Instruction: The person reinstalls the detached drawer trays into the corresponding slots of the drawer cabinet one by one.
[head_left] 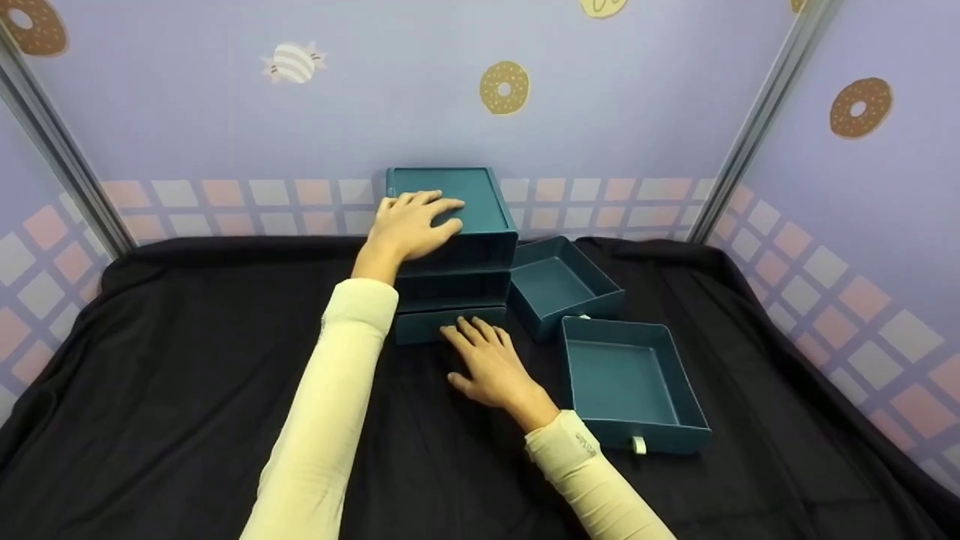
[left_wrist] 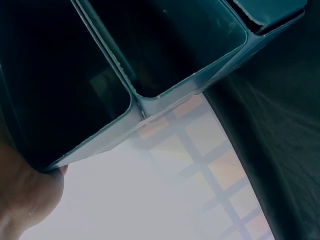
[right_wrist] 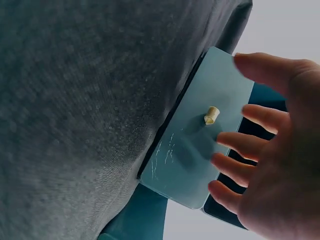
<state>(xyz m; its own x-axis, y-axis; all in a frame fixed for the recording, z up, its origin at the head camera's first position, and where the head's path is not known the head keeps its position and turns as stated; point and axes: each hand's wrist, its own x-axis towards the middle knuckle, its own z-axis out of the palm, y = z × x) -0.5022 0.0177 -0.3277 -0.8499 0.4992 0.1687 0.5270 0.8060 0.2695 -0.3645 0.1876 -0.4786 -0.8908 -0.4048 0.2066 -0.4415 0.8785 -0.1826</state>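
Observation:
A teal drawer cabinet stands against the back wall; its two upper slots are hollow. My left hand rests on the cabinet's top with fingers spread. In the left wrist view, part of that hand shows beside the hollow slots. At the bottom slot is a drawer, its front nearly level with the cabinet. My right hand is at this drawer's front, fingers extended. In the right wrist view, the drawer front bears a small cream pull tab, and the fingers hold nothing.
Two pulled-out teal drawers lie to the right: one drawer angled beside the cabinet, another drawer nearer, with a cream tab in front. A black cloth covers the table. Patterned walls enclose the back and sides.

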